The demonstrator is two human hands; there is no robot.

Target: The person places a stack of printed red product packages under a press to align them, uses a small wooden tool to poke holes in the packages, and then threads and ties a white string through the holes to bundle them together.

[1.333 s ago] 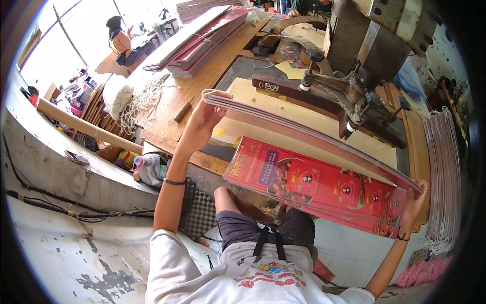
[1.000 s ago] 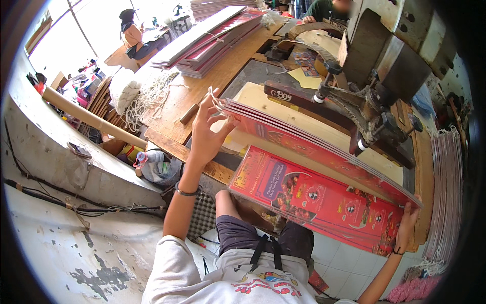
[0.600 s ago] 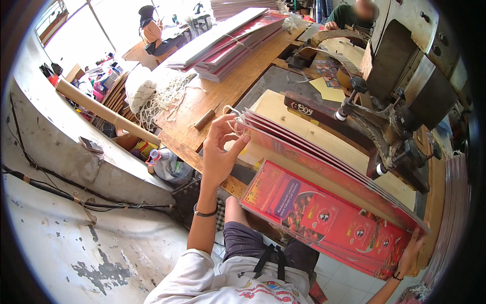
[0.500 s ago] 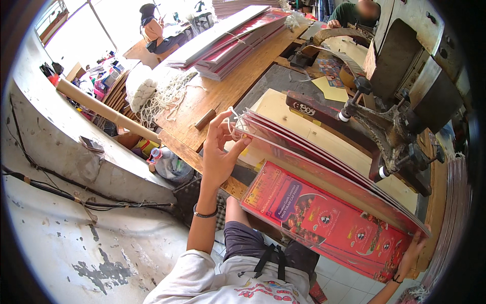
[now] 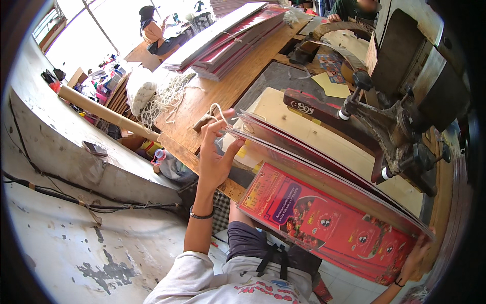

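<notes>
A bundle of glossy red printed sheets (image 5: 329, 228) stands tilted at the table's near edge, its front panel leaning toward me. Thin edges of several more sheets (image 5: 324, 162) show behind that panel. My left hand (image 5: 215, 157) has thumb and fingers curled at the bundle's upper left corner. A white cord (image 5: 216, 107) loops over its fingers and runs to that corner. At the far right end, my right hand (image 5: 416, 256) grips the bundle's lower corner; part of that hand is hidden by the sheets.
A metal press (image 5: 379, 121) with a dark bar stands just beyond, over a pale board (image 5: 271, 104). A wooden block (image 5: 205, 121) lies left of the bundle. Farther back are tied stacks of sheets (image 5: 223, 55) and tangled cord (image 5: 169, 96). Two people sit in the background.
The cord at my left fingers has risen into a larger loop. My left hand has shifted slightly left, and the bundle's upper left corner has dropped a little. My right hand stays at its corner.
</notes>
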